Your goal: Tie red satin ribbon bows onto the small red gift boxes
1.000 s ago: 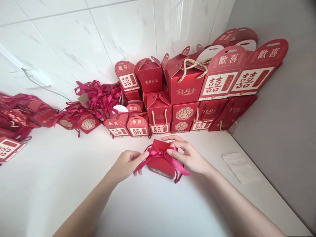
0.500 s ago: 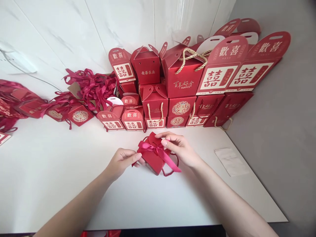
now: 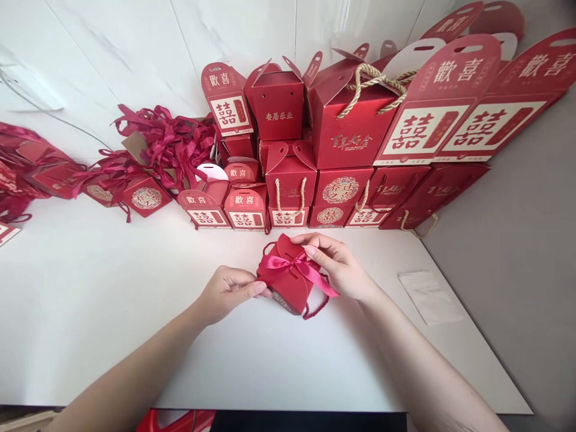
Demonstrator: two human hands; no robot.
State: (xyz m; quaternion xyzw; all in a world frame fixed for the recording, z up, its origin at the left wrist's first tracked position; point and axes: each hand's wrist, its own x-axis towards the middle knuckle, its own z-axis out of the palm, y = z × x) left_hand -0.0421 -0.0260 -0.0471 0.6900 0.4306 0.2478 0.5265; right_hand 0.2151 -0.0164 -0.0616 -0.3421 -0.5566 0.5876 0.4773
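A small red box [image 3: 288,288] with overlapping top flaps is held a little above the white table. A pink ribbon [image 3: 315,277] is tied in a bow across its top, one tail hanging to the right. Dark red cord handles [image 3: 318,310] loop out at its sides. My left hand [image 3: 231,291] is closed on the box's left corner, thumb on top, other fingers partly hidden. My right hand [image 3: 337,261] pinches the box's upper right edge beside the bow, its thumb near the ribbon.
Red gift boxes [image 3: 355,138] stand stacked along the wall. Left of them lie a heap of dark pink ribbons [image 3: 173,141] and smaller ribboned boxes [image 3: 146,195]. A white tissue [image 3: 429,298] lies at the right, near the grey wall. Something red [image 3: 180,422] shows below the table's front edge [image 3: 279,410].
The view has shifted and come closer to the stacked boxes. The held box has turned slightly, and its flaps and slots show more clearly. Both hands remain on it.
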